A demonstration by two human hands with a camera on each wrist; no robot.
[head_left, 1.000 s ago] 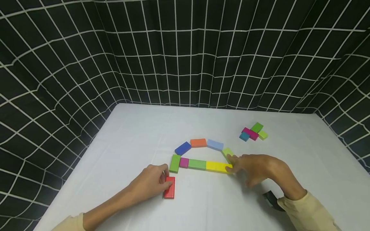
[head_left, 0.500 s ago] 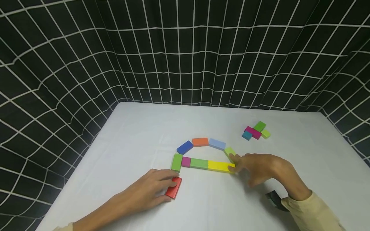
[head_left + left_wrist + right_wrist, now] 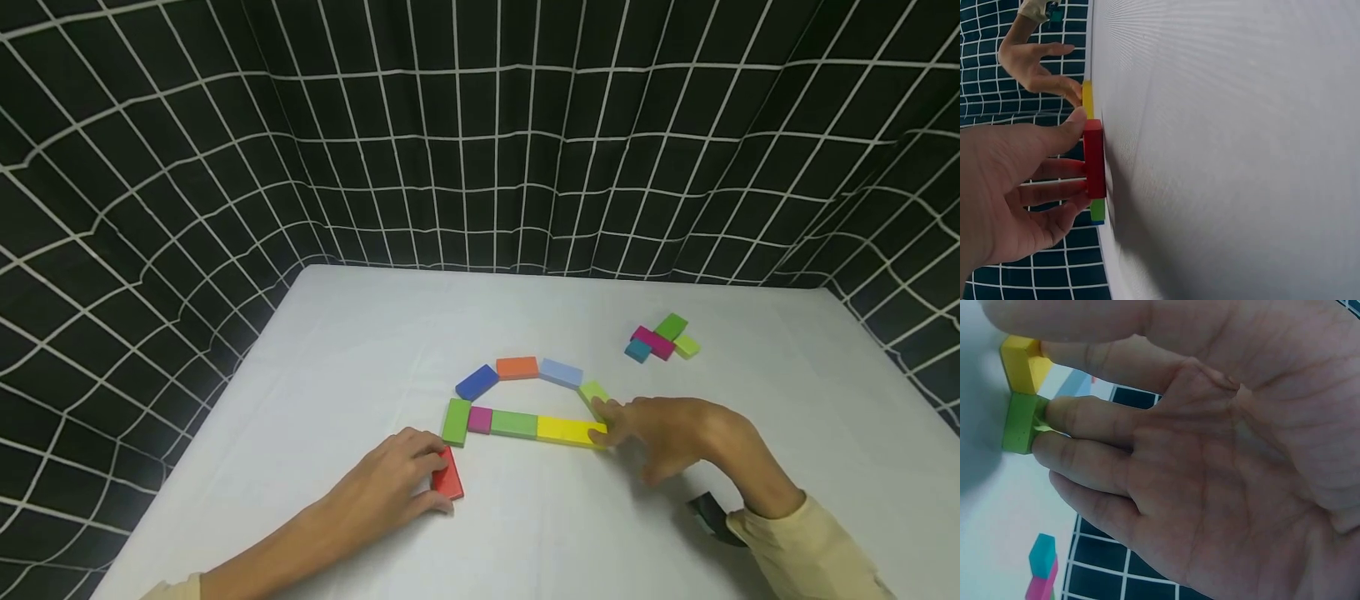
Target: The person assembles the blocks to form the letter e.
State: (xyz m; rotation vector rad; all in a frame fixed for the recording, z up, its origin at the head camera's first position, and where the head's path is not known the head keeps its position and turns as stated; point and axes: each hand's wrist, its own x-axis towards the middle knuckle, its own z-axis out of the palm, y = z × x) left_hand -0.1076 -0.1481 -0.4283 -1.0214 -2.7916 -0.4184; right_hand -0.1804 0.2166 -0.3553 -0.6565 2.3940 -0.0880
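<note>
In the head view, a red block (image 3: 447, 475) lies on the white table, its far end close to a dark green block (image 3: 457, 422). My left hand (image 3: 408, 475) grips it, fingers on the far part and thumb at the near end; the left wrist view has the thumb by one end of the red block (image 3: 1094, 159). My right hand (image 3: 663, 433) rests its fingertips on the end of a yellow block (image 3: 566, 430) and on a lime block (image 3: 592, 396). In the right wrist view those fingers stretch out to the yellow block (image 3: 1021, 365) and the lime block (image 3: 1022, 425).
A magenta block (image 3: 480, 420) and a light green block (image 3: 513, 424) continue the straight row. Dark blue (image 3: 477, 382), orange (image 3: 517, 368) and light blue (image 3: 561, 372) blocks form an arch behind. Several blocks cluster around a magenta one (image 3: 654, 342) at back right. Gridded black cloth (image 3: 495, 167) encloses the table.
My left hand has shifted its hold on the red block, turning it one way and then the other, and slid it up towards the dark green block. My right hand has stayed put.
</note>
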